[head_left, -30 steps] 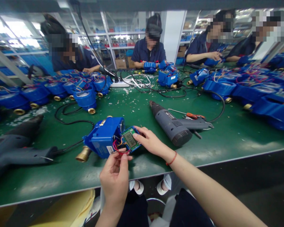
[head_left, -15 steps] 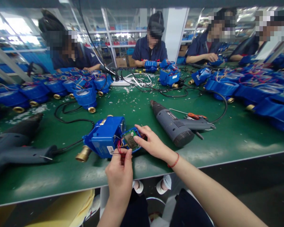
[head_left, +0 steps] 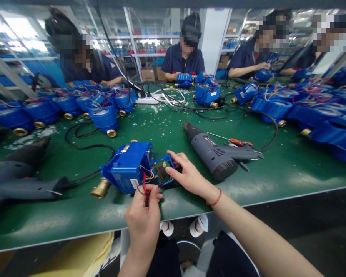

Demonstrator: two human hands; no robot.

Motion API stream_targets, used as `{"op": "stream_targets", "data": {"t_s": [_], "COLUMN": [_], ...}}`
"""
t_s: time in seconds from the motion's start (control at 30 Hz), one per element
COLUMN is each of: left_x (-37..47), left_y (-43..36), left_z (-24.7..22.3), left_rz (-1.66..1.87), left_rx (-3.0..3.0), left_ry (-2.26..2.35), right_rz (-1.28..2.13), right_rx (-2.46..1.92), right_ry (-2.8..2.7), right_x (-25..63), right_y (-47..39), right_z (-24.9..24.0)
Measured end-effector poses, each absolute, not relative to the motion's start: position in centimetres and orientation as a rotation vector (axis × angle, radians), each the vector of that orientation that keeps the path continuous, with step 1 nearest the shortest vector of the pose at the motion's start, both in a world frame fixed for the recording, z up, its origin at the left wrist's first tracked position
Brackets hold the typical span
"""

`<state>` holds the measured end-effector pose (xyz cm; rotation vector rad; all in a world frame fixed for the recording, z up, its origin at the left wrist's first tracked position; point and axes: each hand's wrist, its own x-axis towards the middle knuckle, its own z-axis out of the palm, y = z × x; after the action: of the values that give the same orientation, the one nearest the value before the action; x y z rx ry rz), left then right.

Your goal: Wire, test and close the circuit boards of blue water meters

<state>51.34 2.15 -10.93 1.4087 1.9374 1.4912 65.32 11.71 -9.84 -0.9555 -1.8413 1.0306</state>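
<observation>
A blue water meter (head_left: 127, 165) with brass pipe ends lies on its side in front of me. Beside its opening is a small blue cover with a circuit board and display (head_left: 162, 170), joined to the meter by thin coloured wires (head_left: 150, 177). My right hand (head_left: 188, 173) grips this cover by its right side, the thumb on the board's face and the fingers along the far edge. Closed in a pinch, my left hand (head_left: 144, 209) holds red and black wires (head_left: 145, 187) just below the meter's opening. The wire ends are hidden by its fingers.
A heat gun (head_left: 212, 154) lies right of the meter beside an orange-handled tool (head_left: 239, 142); another heat gun (head_left: 20, 173) lies at left. Blue meters line both sides. Cables run to a white power strip (head_left: 147, 100). Several co-workers sit across the green table (head_left: 167, 129).
My right hand has shifted slightly right with the display cover, and the cover has tilted a little. My left hand has moved slightly down and left, the red wires still in its pinch.
</observation>
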Motion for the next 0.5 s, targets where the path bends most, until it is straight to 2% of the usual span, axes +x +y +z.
{"op": "stream_targets", "data": {"t_s": [0.27,0.5], "left_x": [52.1,52.4], "left_y": [2.9,3.1], "left_z": [-8.8,-8.9], "left_rz": [1.258,1.263], "left_rx": [1.454,1.332], "left_ry": [1.972,1.961], "right_rz": [1.111,1.258], "right_rx": [-0.961,-0.948], "right_ry": [-1.783,-1.724], "right_x": [65.3,65.3], "right_y": [11.7,11.6], "right_z": [-9.9,-9.6]}}
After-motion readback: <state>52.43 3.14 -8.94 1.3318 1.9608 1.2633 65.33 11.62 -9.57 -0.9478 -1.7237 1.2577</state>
